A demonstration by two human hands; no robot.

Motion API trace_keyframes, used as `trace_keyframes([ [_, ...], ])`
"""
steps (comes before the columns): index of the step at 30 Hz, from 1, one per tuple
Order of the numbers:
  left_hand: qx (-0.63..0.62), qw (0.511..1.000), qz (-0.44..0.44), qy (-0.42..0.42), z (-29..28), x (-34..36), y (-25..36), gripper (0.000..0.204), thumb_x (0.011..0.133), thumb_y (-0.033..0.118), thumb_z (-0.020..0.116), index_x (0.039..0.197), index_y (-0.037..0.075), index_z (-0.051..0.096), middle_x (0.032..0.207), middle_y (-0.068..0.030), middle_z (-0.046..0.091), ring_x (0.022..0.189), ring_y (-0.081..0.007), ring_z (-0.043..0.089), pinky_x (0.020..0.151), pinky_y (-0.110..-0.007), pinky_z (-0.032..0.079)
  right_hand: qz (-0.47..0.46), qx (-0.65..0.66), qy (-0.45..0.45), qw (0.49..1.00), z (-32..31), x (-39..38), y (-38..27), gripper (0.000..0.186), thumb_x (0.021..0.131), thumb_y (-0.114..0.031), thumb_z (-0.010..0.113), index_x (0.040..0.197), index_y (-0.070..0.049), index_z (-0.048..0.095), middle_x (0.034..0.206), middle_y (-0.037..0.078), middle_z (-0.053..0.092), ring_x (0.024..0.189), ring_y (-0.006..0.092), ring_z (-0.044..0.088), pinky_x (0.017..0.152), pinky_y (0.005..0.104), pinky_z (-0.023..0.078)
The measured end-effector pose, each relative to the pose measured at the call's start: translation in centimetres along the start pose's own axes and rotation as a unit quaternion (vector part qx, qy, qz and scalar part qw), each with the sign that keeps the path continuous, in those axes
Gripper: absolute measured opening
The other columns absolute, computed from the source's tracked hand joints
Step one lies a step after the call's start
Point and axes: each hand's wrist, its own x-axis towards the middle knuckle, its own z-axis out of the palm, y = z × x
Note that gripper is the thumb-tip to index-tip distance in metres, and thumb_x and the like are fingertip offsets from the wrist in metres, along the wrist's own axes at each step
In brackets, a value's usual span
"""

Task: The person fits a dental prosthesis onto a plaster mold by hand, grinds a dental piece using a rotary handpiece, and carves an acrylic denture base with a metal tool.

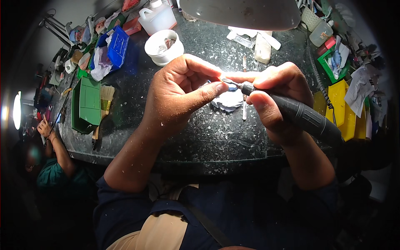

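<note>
The left hand [179, 83] pinches a small piece [223, 77] between thumb and forefinger, above the table [200, 143]; the piece is mostly covered by the fingertips and washed out by glare, so its shape and material cannot be determined. The right hand [285, 85] grips a black rotary handpiece [298, 110] near its nose, thumb on the near side and forefinger extended toward the left fingertips. The metal bit [232, 82] points at the pinch and lies just beside the left thumb; whether it is spinning cannot be determined. Principal hazard, in this inspector's judgement: should the bit catch or skid off the piece, bare skin is the next surface in its path, since neither hand appears gloved. Second hazard: the piece offers little to hold, and dust visible on the left hand could reduce friction, so a sideways push might flick it loose. A dropped piece would probably land on or near the pale lump [228, 103] below, or be hard to find among the white debris scattered over the table. A slender metal instrument [244, 111] lies beside the lump and could be knocked by a sudden jerk. The coiled cord [323, 89] hangs at the right; if it snags, the handpiece could be tugged off line. Strong light from the lamp [246, 12] may also mask the contact point.
</note>
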Motion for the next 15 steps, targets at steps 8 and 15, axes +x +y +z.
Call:
trace_keyframes([
  [8,-0.003,1.0,0.014,-0.002,-0.08,-0.03,-0.35,0.024,0.096,-0.004,0.08,0.116,-0.004,0.066,0.111,-0.0156,0.076,0.107,-0.0196,0.077,0.098,-0.032,0.062,-0.006,-0.002,0.008,1.0,0.21,0.01,0.06,0.023,0.104,-0.011,0.074,0.115,-0.003,0.054,0.1,0.014,0.073,0.104,0.0231,0.078,0.092,0.0328,0.061],
  [15,-0.004,1.0,0.009,-0.004,0.02,0.06,-0.27,0.023,0.096,-0.004,0.079,0.115,-0.004,0.067,0.111,-0.0159,0.077,0.107,-0.0198,0.077,0.098,-0.032,0.062,-0.004,-0.004,0.002,1.0,-0.02,-0.07,-0.03,0.026,0.104,-0.014,0.075,0.115,-0.004,0.055,0.101,0.014,0.074,0.097,0.0172,0.075,0.088,0.0315,0.061],
])
